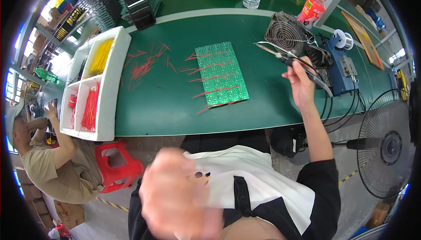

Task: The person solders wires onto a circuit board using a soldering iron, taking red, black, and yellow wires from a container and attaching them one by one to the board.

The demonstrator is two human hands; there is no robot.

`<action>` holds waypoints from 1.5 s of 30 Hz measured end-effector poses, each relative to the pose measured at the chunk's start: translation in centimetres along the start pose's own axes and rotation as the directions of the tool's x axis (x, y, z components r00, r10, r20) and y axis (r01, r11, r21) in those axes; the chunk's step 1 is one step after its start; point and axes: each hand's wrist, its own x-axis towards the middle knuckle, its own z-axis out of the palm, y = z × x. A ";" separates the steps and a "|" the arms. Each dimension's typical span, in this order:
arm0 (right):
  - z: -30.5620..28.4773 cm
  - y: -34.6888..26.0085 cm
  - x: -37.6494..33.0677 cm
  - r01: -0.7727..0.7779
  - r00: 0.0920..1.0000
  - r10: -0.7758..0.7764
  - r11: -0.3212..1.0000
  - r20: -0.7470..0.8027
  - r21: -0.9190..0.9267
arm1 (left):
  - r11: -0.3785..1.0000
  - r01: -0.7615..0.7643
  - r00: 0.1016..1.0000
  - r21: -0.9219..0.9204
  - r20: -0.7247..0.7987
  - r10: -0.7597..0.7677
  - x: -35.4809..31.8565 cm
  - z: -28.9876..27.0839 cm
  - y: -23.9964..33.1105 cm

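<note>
Right hand (301, 84) raised at about two o'clock over the long green workbench (263, 104), fingers pinched around a slim black-handled soldering iron (287, 58) whose tip points toward ten o'clock, just beside the small grey wire-grilled extractor fan (286, 33). Left hand (175, 196) close to the camera at six o'clock — blurred, grip impossible to tell, nothing seen in it. Flat green rectangular circuit panel (221, 73) lying at centre (thin red wire leads (210, 78) laid across it), well apart from both hands. White foam compartment tray (115, 71) of red and yellow wires at nine o'clock.
</note>
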 end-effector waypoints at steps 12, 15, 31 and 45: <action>3.4 7.2 5.8 0.060 0.994 -0.058 0.998 0.089 -0.016 | 0.742 -0.177 0.914 -0.647 -0.387 -0.120 2.8 -1.0 10.9; 3.4 6.5 4.6 0.077 0.991 -0.067 0.993 0.114 -0.093 | 0.647 -0.375 0.923 -0.663 -0.330 0.197 2.4 -2.1 9.5; 4.4 5.6 3.5 0.130 0.986 -0.104 0.970 0.130 -0.207 | 0.521 -0.841 0.529 -0.142 -0.415 0.740 6.3 -1.5 6.2; 4.6 5.4 2.8 0.162 0.986 -0.144 0.923 0.078 -0.349 | 0.760 -0.641 0.768 0.110 0.089 0.635 8.2 -10.7 1.2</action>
